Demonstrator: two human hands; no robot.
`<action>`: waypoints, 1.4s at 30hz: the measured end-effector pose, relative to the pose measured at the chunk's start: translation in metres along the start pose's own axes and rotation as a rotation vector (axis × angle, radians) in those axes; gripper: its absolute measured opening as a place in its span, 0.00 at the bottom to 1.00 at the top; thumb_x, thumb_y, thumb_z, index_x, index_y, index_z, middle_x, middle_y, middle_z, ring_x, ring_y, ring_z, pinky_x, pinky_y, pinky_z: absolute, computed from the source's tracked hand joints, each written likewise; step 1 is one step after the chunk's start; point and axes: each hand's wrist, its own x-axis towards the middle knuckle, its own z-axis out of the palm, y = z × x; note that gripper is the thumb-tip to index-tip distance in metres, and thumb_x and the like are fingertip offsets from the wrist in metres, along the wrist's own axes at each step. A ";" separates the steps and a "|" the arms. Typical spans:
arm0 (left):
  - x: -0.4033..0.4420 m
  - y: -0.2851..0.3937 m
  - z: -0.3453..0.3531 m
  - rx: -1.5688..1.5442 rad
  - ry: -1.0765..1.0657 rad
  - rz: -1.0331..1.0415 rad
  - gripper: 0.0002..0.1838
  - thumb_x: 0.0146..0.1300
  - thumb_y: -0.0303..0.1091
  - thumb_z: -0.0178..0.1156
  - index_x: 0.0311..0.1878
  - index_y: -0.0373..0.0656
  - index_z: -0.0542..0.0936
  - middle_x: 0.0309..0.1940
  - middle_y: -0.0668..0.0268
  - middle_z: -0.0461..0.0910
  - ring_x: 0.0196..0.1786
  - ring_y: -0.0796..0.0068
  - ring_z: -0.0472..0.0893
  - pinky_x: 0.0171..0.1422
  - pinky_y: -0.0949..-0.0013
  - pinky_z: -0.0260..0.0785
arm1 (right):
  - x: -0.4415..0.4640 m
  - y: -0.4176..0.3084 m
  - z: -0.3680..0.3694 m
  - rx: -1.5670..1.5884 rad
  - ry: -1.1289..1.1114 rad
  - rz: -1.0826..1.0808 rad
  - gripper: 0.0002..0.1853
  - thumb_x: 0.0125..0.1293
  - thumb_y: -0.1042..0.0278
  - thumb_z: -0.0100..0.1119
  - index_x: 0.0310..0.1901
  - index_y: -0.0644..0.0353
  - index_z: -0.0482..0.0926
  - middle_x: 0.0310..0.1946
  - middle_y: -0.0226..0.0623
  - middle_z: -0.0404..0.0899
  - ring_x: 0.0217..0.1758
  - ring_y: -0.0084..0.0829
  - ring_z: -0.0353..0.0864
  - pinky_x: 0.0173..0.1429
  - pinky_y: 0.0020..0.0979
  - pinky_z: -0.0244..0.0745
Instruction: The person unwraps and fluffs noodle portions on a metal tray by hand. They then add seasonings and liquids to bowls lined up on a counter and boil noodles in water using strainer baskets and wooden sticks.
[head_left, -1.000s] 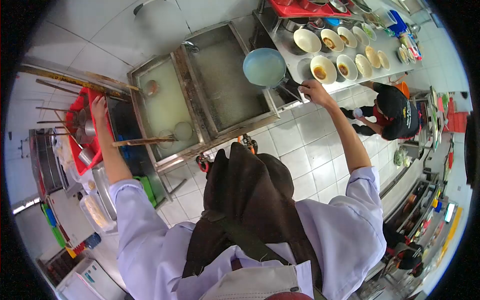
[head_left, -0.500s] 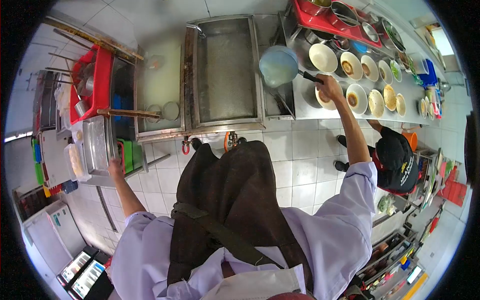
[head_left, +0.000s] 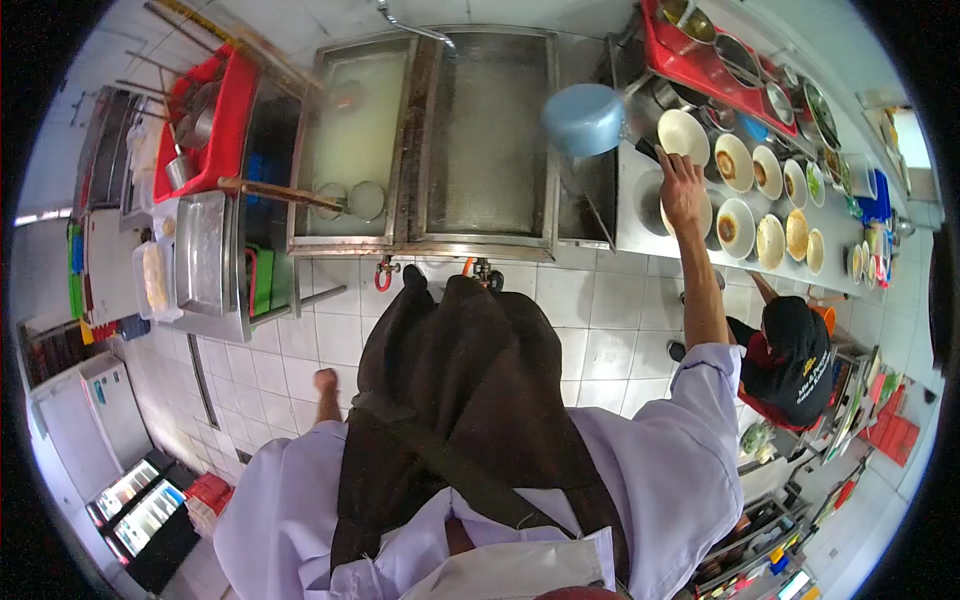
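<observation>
My right hand [head_left: 684, 190] is closed around the dark handle of a saucepan [head_left: 584, 120] with a bluish outside. The pan hangs tipped over the metal counter to the right of the vats, and its inside is turned away from view. Just beyond the hand is a pale bowl [head_left: 683, 137]; another bowl [head_left: 704, 217] lies partly hidden under the wrist. Farther right, a bowl with brown sauce [head_left: 734, 163] stands among several others. My left hand [head_left: 326, 381] hangs over the floor beside the apron, fingers curled in, with nothing visible in it.
Two steel vats of cloudy liquid, the left vat [head_left: 352, 140] and the right vat [head_left: 490, 140], stand ahead. A wooden stick [head_left: 280, 194] juts over the left one. Beside it are a red basin [head_left: 215, 130] and a metal tray [head_left: 205, 255]. A co-worker [head_left: 795, 350] is at right.
The saucepan has tipped over, so its cloudy contents no longer show and its outer side does. My left hand has left the metal tray's edge and come back toward my body.
</observation>
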 end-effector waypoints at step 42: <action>0.077 -0.052 0.030 -0.978 -0.414 -0.216 0.14 0.58 0.43 0.54 0.28 0.45 0.82 0.24 0.63 0.81 0.25 0.65 0.80 0.30 0.60 0.72 | 0.104 -0.322 0.017 1.806 -0.212 0.959 0.09 0.69 0.68 0.49 0.32 0.60 0.72 0.16 0.21 0.65 0.14 0.15 0.60 0.16 0.21 0.53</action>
